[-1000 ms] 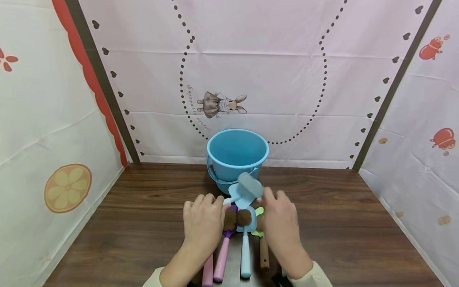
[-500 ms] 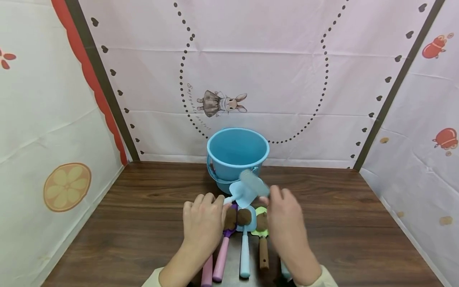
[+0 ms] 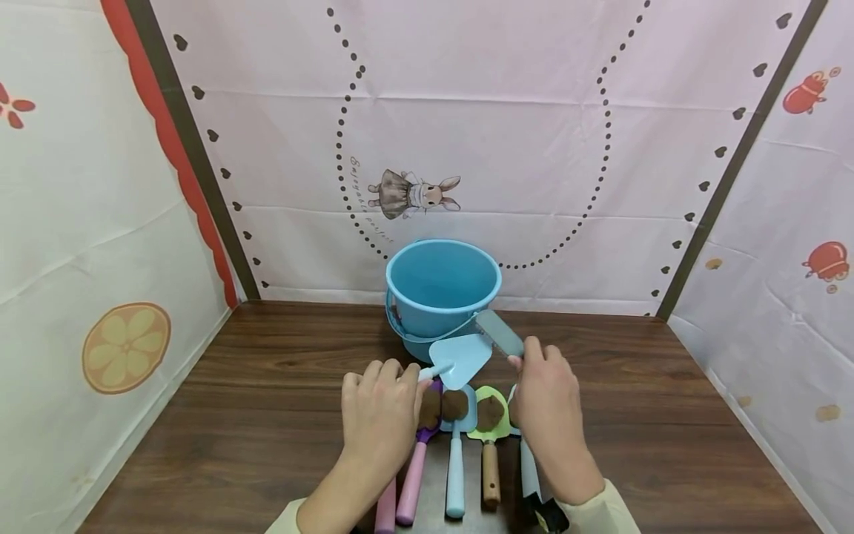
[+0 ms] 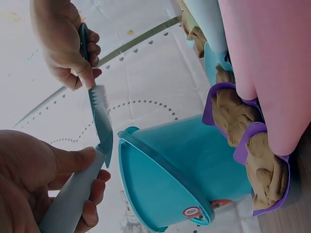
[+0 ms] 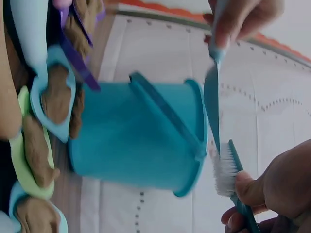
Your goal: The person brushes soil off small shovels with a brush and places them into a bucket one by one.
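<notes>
My left hand [image 3: 380,404] grips the handle of a light blue toy shovel [image 3: 465,359], holding its blade in front of a blue bucket [image 3: 427,315]. In my right hand [image 3: 550,415] is a teal-backed brush [image 3: 499,333] with white bristles. Seen from the right wrist, the bristles [image 5: 224,170] meet the tip of the shovel blade [image 5: 212,109]. In the left wrist view, the thumb of my left hand [image 4: 29,179] lies along the thick shovel handle [image 4: 73,199]. No brown lump shows on the held blade.
Below the hands lies a row of several shovels bearing brown clay-like lumps, among them a purple one [image 4: 214,104], a light blue one [image 3: 456,467] and a green one [image 3: 490,434]. Patterned cloth walls [image 3: 467,148] enclose the wooden table [image 3: 280,400] behind and at the sides.
The brush has moved rightward across the shovel blade with my right hand, uncovering the green shovel and part of another beside it. My left hand has hardly moved.
</notes>
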Motion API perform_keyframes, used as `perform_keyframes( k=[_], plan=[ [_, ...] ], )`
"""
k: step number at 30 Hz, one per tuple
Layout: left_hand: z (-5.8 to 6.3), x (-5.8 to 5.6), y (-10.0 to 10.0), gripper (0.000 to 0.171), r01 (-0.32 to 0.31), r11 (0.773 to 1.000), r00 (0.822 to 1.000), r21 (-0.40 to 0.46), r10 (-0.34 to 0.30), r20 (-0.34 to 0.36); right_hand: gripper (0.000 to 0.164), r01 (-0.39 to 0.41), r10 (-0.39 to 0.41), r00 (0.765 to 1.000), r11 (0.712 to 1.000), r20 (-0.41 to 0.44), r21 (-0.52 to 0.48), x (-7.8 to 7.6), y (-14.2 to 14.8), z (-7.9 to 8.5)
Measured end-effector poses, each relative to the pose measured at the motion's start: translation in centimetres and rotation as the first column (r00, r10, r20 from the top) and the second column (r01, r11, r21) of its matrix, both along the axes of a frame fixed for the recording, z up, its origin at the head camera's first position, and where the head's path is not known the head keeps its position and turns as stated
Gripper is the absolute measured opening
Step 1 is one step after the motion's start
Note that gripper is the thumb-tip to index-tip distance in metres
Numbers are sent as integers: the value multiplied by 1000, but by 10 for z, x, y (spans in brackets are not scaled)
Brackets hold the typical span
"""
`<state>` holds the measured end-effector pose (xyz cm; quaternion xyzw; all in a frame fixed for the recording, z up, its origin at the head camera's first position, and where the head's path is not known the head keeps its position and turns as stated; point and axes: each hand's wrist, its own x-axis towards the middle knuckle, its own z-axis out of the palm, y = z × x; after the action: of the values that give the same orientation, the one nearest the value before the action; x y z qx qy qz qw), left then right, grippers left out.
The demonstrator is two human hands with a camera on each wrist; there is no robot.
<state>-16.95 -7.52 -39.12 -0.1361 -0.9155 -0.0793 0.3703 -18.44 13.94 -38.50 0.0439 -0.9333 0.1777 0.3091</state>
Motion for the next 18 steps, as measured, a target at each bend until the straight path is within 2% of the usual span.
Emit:
perform_keyframes(
  k=[4, 9, 11, 13, 18],
  plan=[
    [0, -1, -2, 21, -2, 1000, 1000, 0, 2, -4, 26, -34, 34, 999, 999, 1, -23, 4, -4, 6],
    [-2, -3, -3, 21, -8, 1000, 1000, 8, 9, -27, 27, -186, 186, 982, 982, 1, 22, 20, -32, 4],
    [-1, -3, -3, 22, -6, 1000, 1000, 9, 7, -31, 27, -218, 218, 976, 975, -1, 50, 24, -40, 1],
    [-1, -3, -2, 22, -3, 1000, 1000, 9, 3, -29, 27, -212, 213, 977, 975, -8, 70, 25, -43, -1],
    [0, 0, -1, 24, 16, 1000, 999, 8, -16, -33, 23, -127, 127, 992, 991, 2, 31, 19, -32, 2]
  ],
)
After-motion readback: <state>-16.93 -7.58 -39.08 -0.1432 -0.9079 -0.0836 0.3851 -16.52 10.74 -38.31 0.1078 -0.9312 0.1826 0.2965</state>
